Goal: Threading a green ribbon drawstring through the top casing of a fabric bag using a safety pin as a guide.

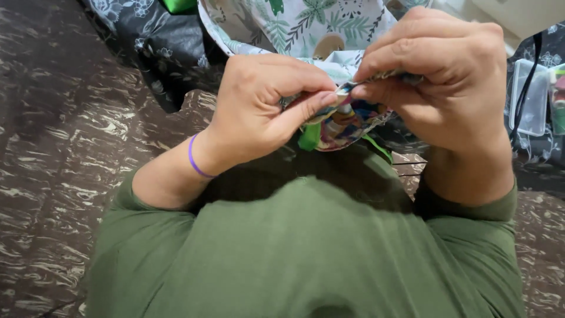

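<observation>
Closest to the camera, a green long-sleeved top fills the lower part of the view, both sleeves pushed up the forearms. Just beyond it, the two bare hands meet in mid-air above a dark marbled floor. The left hand, with a thin purple band round its wrist, is closed in a pinch: thumb and forefinger grip the edge of a small, multicoloured piece of fabric. The right hand is closed too, its fingers curled over and its thumb pressing the same edge from the other side, so that the fingertips of both hands almost touch. The fabric bunches between and below the hands, showing patches of blue, pink and yellow, and two short green ribbon ends hang from its lower side.

Farther off, behind the hands, lies a pale cloth printed with green leaves and small animal shapes, spreading towards the top edge of the view. To its left, a dark cloth with a pale flower pattern is heaped on the floor, and a bright green scrap shows at the very top. At the right edge, a clear, rectangular plastic box rests on more dark flowered cloth, with a black cord running across it; its contents are too blurred to tell.
</observation>
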